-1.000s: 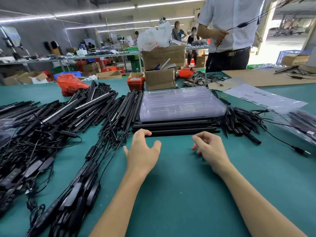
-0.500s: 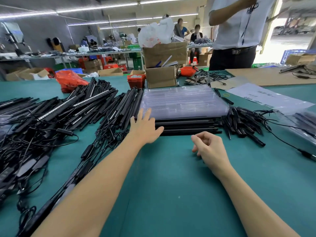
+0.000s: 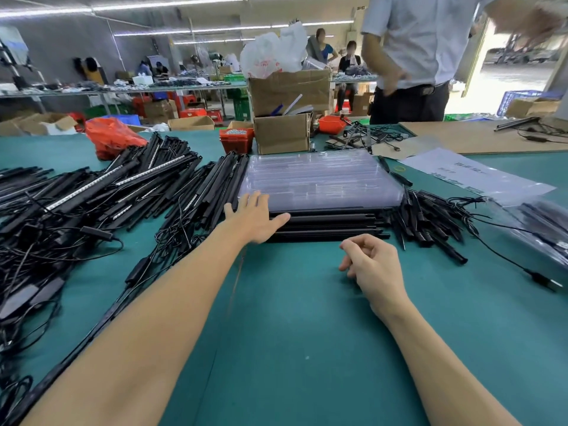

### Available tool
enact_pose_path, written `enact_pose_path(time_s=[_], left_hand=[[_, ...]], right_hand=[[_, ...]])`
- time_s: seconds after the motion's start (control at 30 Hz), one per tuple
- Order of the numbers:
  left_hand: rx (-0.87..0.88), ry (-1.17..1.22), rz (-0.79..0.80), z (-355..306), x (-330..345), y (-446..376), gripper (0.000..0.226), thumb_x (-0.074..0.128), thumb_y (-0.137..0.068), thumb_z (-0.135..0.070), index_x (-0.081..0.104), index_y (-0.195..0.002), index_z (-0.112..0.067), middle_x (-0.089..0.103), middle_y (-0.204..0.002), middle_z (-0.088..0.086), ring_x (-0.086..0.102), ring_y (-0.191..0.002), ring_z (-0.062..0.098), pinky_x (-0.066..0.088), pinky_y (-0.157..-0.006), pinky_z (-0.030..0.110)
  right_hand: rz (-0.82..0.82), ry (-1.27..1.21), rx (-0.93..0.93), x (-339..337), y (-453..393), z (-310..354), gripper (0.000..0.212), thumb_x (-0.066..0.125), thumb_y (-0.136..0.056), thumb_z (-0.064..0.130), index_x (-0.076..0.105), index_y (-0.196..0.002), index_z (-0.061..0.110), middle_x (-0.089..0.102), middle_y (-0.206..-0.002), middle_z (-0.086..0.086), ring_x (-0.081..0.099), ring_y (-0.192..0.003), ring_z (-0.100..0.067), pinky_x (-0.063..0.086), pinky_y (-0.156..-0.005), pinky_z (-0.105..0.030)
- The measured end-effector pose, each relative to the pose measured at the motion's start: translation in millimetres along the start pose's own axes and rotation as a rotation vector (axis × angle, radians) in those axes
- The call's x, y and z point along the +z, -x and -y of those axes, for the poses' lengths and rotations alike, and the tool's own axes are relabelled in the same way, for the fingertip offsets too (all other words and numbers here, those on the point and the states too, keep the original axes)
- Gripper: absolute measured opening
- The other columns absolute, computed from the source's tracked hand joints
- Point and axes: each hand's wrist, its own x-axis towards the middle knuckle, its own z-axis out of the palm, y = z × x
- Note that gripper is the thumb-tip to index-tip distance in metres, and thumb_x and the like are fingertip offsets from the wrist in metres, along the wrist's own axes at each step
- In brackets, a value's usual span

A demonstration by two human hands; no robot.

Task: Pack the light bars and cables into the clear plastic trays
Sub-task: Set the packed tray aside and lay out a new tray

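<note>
A stack of clear plastic trays (image 3: 319,179) lies in the middle of the green table. Several black light bars (image 3: 332,224) lie side by side along its near edge. My left hand (image 3: 253,218) is spread flat at the stack's near left corner, fingers touching the trays and thumb on the bars. My right hand (image 3: 373,265) rests on the table just in front of the bars, fingers loosely curled, holding nothing. A large heap of black light bars with cables (image 3: 76,198) covers the left side. More short black pieces (image 3: 430,219) lie right of the trays.
Cardboard boxes (image 3: 282,132) and a red bin of screws (image 3: 236,139) stand behind the trays. A red bag (image 3: 112,136) sits at back left. Printed sheets (image 3: 473,176) and a bagged pack (image 3: 544,229) lie at right. A person in a white shirt (image 3: 415,56) stands across the table.
My left hand has reached forward from the table onto the near left corner of the tray stack. My right hand has stayed in place. The person opposite has raised an arm.
</note>
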Motion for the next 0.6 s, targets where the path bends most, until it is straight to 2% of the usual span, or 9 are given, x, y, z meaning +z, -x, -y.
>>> enact_pose_path(time_s=[0.1,0.3,0.37,0.47,0.53,0.6], left_hand=[[0.008,0.011,-0.057,-3.1,0.0,0.3,0.085,0.025,-0.095,-0.073,0.012,-0.157,-0.015,0.008,-0.166,0.001,0.005,-0.152,0.021,0.008,-0.118,0.059],[0.065,-0.074,-0.094,-0.2,1.7,-2.5,0.084,0.023,-0.097,-0.070,0.010,-0.157,-0.012,0.006,-0.165,0.003,0.005,-0.152,0.021,0.008,-0.119,0.056],[0.095,-0.060,-0.076,2.7,-0.9,-5.8,0.079,0.027,-0.098,-0.067,0.023,-0.155,-0.012,0.020,-0.162,0.004,0.020,-0.148,0.024,0.016,-0.116,0.054],[0.112,0.067,-0.125,5.7,-5.9,-11.0,0.054,0.040,-0.103,-0.051,0.037,-0.145,-0.018,0.048,-0.146,0.006,0.046,-0.132,0.028,0.028,-0.108,0.054],[0.092,0.144,-0.172,4.7,-8.0,-15.1,0.043,0.042,-0.105,-0.040,0.036,-0.144,-0.022,0.058,-0.136,0.008,0.052,-0.124,0.031,0.031,-0.105,0.053],[0.058,0.117,-0.169,1.8,-9.7,-18.5,0.039,0.040,-0.107,-0.034,0.041,-0.143,-0.019,0.059,-0.134,0.010,0.048,-0.126,0.032,0.032,-0.102,0.050]], right_hand=[[0.002,0.002,0.003,0.6,-0.1,0.3,0.016,0.063,-0.092,0.019,0.066,-0.079,0.012,0.064,-0.054,-0.001,0.047,-0.042,-0.008,0.038,-0.043,-0.015],[0.004,0.012,0.000,0.0,-0.1,-0.5,0.016,0.063,-0.091,0.021,0.067,-0.078,0.014,0.065,-0.056,-0.002,0.048,-0.044,-0.009,0.041,-0.045,-0.015],[0.007,0.018,-0.002,0.0,-0.4,-0.7,0.016,0.063,-0.091,0.021,0.067,-0.078,0.014,0.065,-0.056,-0.002,0.048,-0.044,-0.009,0.041,-0.045,-0.015],[0.008,0.023,-0.007,0.4,-0.9,-1.4,0.016,0.063,-0.091,0.020,0.067,-0.077,0.013,0.064,-0.055,-0.002,0.047,-0.044,-0.009,0.040,-0.045,-0.014],[0.006,0.026,-0.012,0.2,-0.9,-1.3,0.017,0.063,-0.091,0.019,0.066,-0.076,0.012,0.064,-0.054,-0.002,0.047,-0.044,-0.008,0.039,-0.044,-0.013],[0.008,0.029,-0.013,0.2,-0.9,-1.0,0.017,0.063,-0.091,0.019,0.066,-0.075,0.013,0.064,-0.054,-0.002,0.047,-0.044,-0.008,0.039,-0.044,-0.013]])
